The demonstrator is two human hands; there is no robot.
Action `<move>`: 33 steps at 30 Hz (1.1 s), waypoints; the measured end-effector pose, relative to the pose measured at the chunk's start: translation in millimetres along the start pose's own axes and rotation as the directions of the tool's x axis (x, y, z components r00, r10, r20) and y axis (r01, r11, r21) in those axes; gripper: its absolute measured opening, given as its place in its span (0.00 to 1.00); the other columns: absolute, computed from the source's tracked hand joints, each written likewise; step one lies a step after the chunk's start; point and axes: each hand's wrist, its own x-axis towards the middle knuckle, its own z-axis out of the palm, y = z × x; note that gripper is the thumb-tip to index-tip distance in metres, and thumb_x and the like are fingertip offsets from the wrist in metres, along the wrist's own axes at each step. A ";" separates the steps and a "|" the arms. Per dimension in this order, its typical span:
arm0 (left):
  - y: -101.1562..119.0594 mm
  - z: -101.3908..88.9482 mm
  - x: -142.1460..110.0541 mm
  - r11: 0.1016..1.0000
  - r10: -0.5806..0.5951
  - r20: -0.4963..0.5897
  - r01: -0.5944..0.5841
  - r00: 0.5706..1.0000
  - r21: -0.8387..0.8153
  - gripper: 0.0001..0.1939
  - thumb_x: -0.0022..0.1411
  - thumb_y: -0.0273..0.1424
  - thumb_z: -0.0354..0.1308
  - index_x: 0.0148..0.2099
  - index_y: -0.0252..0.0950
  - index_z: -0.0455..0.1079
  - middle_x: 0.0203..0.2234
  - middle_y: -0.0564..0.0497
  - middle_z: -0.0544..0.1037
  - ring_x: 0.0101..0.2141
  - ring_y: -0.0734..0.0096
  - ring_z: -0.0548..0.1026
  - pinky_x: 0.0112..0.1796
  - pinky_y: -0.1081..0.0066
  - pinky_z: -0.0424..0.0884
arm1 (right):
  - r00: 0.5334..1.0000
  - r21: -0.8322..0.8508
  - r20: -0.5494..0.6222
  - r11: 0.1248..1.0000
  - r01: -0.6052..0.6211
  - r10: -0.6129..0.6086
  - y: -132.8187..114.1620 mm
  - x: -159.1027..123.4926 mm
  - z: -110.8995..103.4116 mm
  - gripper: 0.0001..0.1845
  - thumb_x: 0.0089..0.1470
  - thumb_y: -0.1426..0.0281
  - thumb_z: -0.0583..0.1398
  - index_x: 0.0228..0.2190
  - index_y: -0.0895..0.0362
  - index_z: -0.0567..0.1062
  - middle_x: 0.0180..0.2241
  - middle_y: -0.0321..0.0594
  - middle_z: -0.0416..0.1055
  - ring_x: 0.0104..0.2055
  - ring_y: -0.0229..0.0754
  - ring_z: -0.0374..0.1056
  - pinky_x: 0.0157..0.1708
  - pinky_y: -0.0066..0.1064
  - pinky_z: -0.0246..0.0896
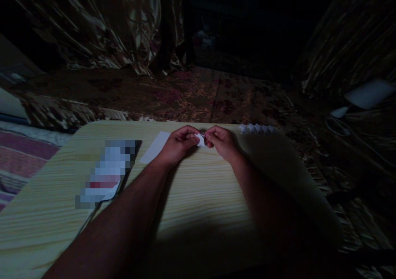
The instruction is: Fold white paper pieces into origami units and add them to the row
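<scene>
A small piece of folded white paper [201,140] is held over the far part of the table, between my two hands. My left hand [182,144] pinches its left side with thumb and fingertips. Close against the right side, my right hand [221,140] is closed, its thumb and curled fingers at the paper's edge. Beside my left wrist lies a flat white sheet of paper [155,147], partly covered by that hand. Several small white folded paper stars [257,129] stand in a row at the far edge, right of my right hand.
The pale wood-grain table [198,205] has rounded corners. On its left lies a phone-like device [108,174], its screen blurred out, with a cable running toward me. Patterned cloth [185,93] covers a ledge behind the table. A white object with a cord [368,94] sits at far right.
</scene>
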 end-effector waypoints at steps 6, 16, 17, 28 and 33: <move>-2.8 0.7 2.9 1.000 0.031 -0.091 -0.031 0.995 0.003 0.13 0.48 0.31 0.66 0.38 0.35 0.70 0.24 0.53 0.74 0.21 0.80 0.66 0.22 0.78 0.58 | 0.999 0.007 -0.034 1.000 -0.020 0.020 -5.8 -1.2 3.8 0.14 0.46 0.60 0.64 0.30 0.56 0.70 0.21 0.31 0.68 0.19 0.31 0.61 0.20 0.24 0.55; -2.8 1.0 2.2 0.997 0.038 -0.142 -0.029 0.989 0.065 0.14 0.48 0.33 0.66 0.38 0.35 0.71 0.21 0.54 0.73 0.17 0.79 0.65 0.18 0.78 0.56 | 0.995 -0.130 -0.082 0.990 0.044 -0.055 -2.2 -2.1 11.4 0.08 0.44 0.66 0.63 0.27 0.57 0.72 0.26 0.35 0.71 0.27 0.35 0.66 0.28 0.27 0.60; -1.8 0.9 1.6 0.997 0.028 -0.129 -0.019 0.991 0.068 0.15 0.49 0.34 0.65 0.39 0.35 0.71 0.21 0.53 0.73 0.18 0.79 0.66 0.19 0.78 0.57 | 0.995 -0.139 -0.076 0.989 0.055 -0.066 -0.8 -1.8 10.6 0.08 0.45 0.65 0.63 0.27 0.57 0.72 0.26 0.35 0.71 0.28 0.35 0.66 0.28 0.27 0.60; -4.4 -4.2 2.4 0.997 0.066 -0.156 -0.060 0.986 0.042 0.08 0.53 0.33 0.62 0.33 0.33 0.71 0.18 0.53 0.70 0.18 0.79 0.65 0.20 0.77 0.57 | 0.996 -0.152 -0.019 0.985 0.086 -0.090 -2.5 -1.6 4.5 0.11 0.48 0.61 0.62 0.29 0.56 0.71 0.21 0.31 0.64 0.22 0.32 0.58 0.22 0.25 0.52; -3.6 -2.3 1.9 0.993 0.079 -0.166 -0.064 0.983 0.096 0.08 0.55 0.34 0.60 0.34 0.34 0.69 0.16 0.55 0.69 0.16 0.80 0.64 0.18 0.78 0.56 | 0.995 -0.156 -0.013 0.983 0.097 -0.100 -1.7 -1.1 4.3 0.11 0.48 0.61 0.62 0.29 0.57 0.70 0.20 0.31 0.63 0.22 0.32 0.57 0.22 0.24 0.51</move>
